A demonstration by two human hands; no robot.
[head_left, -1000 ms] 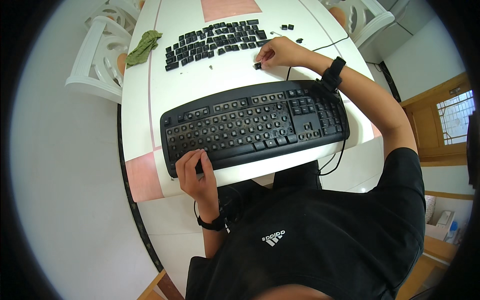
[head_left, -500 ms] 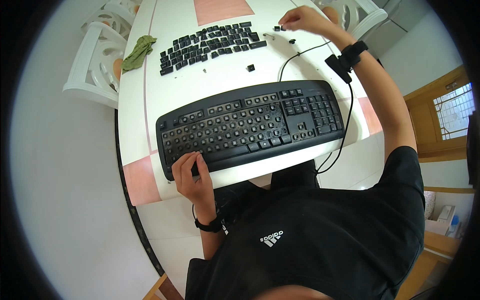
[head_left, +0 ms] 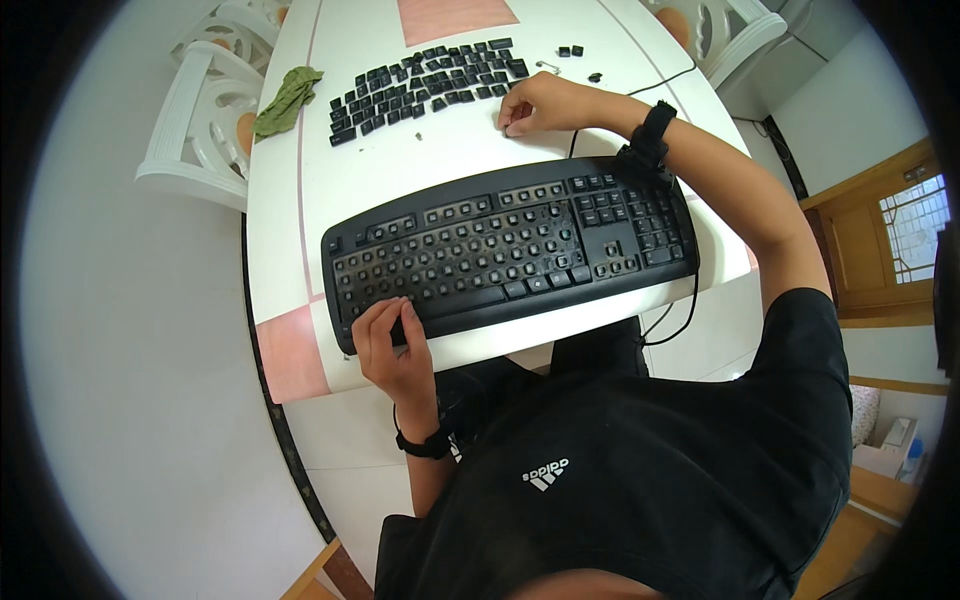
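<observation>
A black keyboard (head_left: pixel 470 300) lies near the table's front edge, with most of its main keys stripped to bare key posts. My left hand (head_left: pixel 393 345) holds its lower left corner, fingers bent together over the front edge. Beyond the keyboard, my right hand (head_left: pixel 535 105) is closed in a pinch at the tabletop, on a small black keycap (head_left: pixel 506 130) that the fingers mostly cover. Rows of loose black keycaps (head_left: pixel 430 82) are laid out in keyboard order at the far left. Two more keycaps (head_left: pixel 570 51) sit apart beyond my right hand.
A small metal piece (head_left: pixel 547 67) and a small dark piece (head_left: pixel 595 77) lie on the white table (head_left: pixel 280 220). A green cloth (head_left: pixel 288 103) is at the left edge. The black cable (head_left: pixel 665 82) runs behind my right arm. White chairs (head_left: pixel 190 130) flank the table.
My right hand has come back toward me and left, from beside the two far keycaps to the lone keycap behind the keyboard. My left hand stays at the keyboard's corner.
</observation>
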